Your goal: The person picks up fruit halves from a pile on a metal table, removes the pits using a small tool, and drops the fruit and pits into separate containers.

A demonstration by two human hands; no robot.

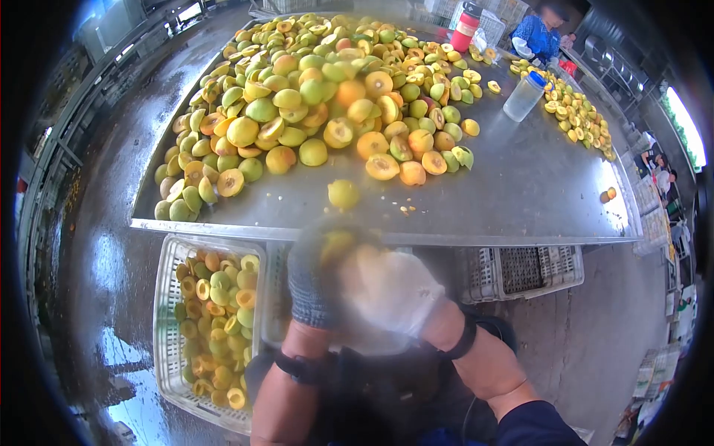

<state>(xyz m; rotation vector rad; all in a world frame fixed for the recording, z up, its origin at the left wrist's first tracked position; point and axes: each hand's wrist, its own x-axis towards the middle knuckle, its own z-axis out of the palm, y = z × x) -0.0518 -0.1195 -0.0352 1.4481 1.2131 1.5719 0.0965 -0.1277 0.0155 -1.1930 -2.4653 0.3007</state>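
Right at the centre, the left hand (311, 279), in a ribbed grey knit glove, curls round a yellow-green fruit (338, 244), its fingertips lost in blur; the right hand (390, 286), in a white glove, is pressed up close beside it, and whether those fingers pinch anything I cannot tell, a smear hides them. Dark bands circle both wrists. Just ahead, one round yellow fruit (343, 194) sits near the rim of the smooth metal table (461, 223), and behind it rises the heap (297, 97), whole-looking rounds and cut halves, some with brown hollows. Below left, a slotted white plastic crate (165, 334) holds more halves; another crate (541, 270) is partly hidden under the table's right side. Farther back stand a translucent, blue-lidded bottle (523, 98) and a red jar (465, 31), any print too small to read. Beyond, a blue-clad person (537, 37) sits by a second, smaller pile (580, 119).
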